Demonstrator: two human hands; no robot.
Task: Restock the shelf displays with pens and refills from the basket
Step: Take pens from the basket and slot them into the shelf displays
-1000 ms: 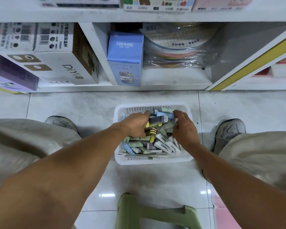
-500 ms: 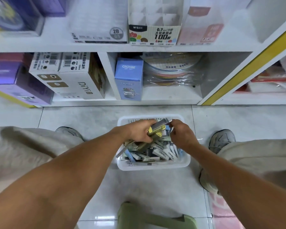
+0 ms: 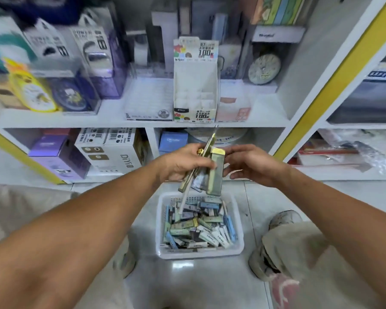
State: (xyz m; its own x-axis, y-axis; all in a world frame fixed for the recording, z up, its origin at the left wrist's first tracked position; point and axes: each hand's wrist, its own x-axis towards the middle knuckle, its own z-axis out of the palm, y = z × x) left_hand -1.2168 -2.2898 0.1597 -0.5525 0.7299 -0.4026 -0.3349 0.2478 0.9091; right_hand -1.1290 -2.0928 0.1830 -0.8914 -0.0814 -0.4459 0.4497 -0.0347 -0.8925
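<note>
**A stationery shop aisle**

This is a retail shop, seen low down in front of white shelving (image 3: 143, 123) with a yellow-trimmed upright (image 3: 334, 85). The shelves carry boxed goods in their packaging: a cardboard counter display box (image 3: 195, 85) printed "0.7" and "100", a flat box marked "2B" (image 3: 147, 103), barcoded white cartons (image 3: 112, 150) labelled "DiYi", purple boxes (image 3: 58, 157), a blue box (image 3: 173, 140) and a packaged clock (image 3: 264, 68). On the glossy tiled floor (image 3: 196, 284) stands a white plastic basket (image 3: 161, 221) heaped with small packets of refills (image 3: 198, 224), stock for the displays.
</note>
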